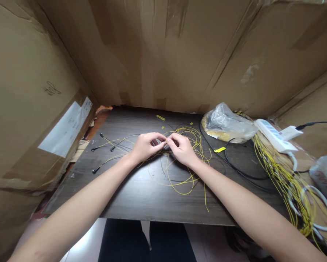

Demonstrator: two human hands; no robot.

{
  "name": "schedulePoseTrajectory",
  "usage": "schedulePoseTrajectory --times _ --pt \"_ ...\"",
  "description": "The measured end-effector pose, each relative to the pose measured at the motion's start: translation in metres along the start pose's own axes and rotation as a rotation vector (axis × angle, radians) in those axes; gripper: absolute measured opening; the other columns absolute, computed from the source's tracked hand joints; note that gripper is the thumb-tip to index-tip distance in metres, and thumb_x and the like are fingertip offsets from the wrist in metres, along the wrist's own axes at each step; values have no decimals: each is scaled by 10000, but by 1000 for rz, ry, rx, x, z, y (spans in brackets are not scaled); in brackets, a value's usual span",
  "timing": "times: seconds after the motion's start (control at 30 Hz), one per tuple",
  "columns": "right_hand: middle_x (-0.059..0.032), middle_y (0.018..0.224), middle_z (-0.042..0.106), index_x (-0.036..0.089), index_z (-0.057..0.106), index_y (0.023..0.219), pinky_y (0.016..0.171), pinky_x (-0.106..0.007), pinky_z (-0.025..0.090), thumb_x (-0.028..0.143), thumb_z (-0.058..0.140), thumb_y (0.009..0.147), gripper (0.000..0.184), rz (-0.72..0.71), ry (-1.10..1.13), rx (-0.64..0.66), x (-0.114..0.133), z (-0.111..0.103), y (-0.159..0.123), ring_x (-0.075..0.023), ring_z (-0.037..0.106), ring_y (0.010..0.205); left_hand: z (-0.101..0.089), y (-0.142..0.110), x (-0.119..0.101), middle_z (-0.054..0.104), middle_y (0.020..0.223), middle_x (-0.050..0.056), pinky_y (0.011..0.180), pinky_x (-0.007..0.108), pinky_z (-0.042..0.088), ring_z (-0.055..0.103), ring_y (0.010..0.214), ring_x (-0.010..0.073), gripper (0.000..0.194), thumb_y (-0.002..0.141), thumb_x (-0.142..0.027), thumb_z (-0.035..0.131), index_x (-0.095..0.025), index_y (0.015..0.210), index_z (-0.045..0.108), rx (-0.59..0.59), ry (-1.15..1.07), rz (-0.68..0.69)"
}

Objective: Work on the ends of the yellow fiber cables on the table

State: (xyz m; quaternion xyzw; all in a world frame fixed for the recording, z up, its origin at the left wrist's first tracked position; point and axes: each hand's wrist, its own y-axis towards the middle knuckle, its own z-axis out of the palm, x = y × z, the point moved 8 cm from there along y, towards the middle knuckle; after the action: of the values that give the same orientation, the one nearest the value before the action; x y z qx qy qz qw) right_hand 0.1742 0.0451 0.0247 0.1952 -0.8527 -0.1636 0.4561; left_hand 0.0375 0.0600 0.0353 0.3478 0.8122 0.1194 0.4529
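My left hand (149,146) and my right hand (181,148) meet above the middle of the dark table, both closed in a pinch. Their fingertips come together at a tiny yellowish spot, too small to name. Thin yellow wires (185,194) and dark ones lie in loose loops beneath and around my hands, mostly right of them. On the left, several wires end in black connectors (96,170), and their run passes under my left hand. Small yellow pieces (160,117) lie on the table beyond my hands.
A clear plastic bag (227,123) stands at the back right, beside a white power strip (275,136). A yellow wire bundle (283,182) hangs over the right side. Black cables (242,174) cross the table, one with a yellow tag (219,150). Cardboard walls (158,54) enclose the table (130,203).
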Motion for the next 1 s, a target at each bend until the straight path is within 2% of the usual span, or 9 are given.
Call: schedulePoseTrajectory --times 0.13,0.33,0.57,0.77,1.0 --pt "-15 669 577 199 571 697 640 -299 403 351 483 986 339 1 -1 7 1 0 0 -159 520 641 -1 0 0 765 804 16 597 200 541 661 604 109 101 880 -247 689 -176 920 748 -7 13 4" --pt "-28 775 631 196 621 819 641 -294 431 288 555 915 149 2 32 -11 1 -1 0 -164 552 675 0 0 1 769 827 24 589 200 543 669 621 113 121 882 -255 681 -170 936 749 10 4 -12" --pt "-19 706 611 198 602 743 643 -295 425 333 507 969 281 9 34 -12 2 -2 0 -158 537 652 -2 0 0 770 824 30 591 201 544 666 626 113 127 895 -273 688 -172 924 759 -20 4 15" --pt "-24 764 634 195 630 811 639 -292 432 303 572 919 164 7 35 -12 0 -1 0 -160 550 671 -1 1 0 774 825 34 591 208 549 666 631 119 142 886 -278 681 -170 919 765 0 -7 -13" --pt "-14 670 583 199 599 718 639 -298 407 350 512 973 308 7 -4 1 0 0 0 -162 534 645 -2 0 0 763 800 24 586 198 539 659 625 112 112 877 -258 693 -168 895 758 -11 -11 -15"
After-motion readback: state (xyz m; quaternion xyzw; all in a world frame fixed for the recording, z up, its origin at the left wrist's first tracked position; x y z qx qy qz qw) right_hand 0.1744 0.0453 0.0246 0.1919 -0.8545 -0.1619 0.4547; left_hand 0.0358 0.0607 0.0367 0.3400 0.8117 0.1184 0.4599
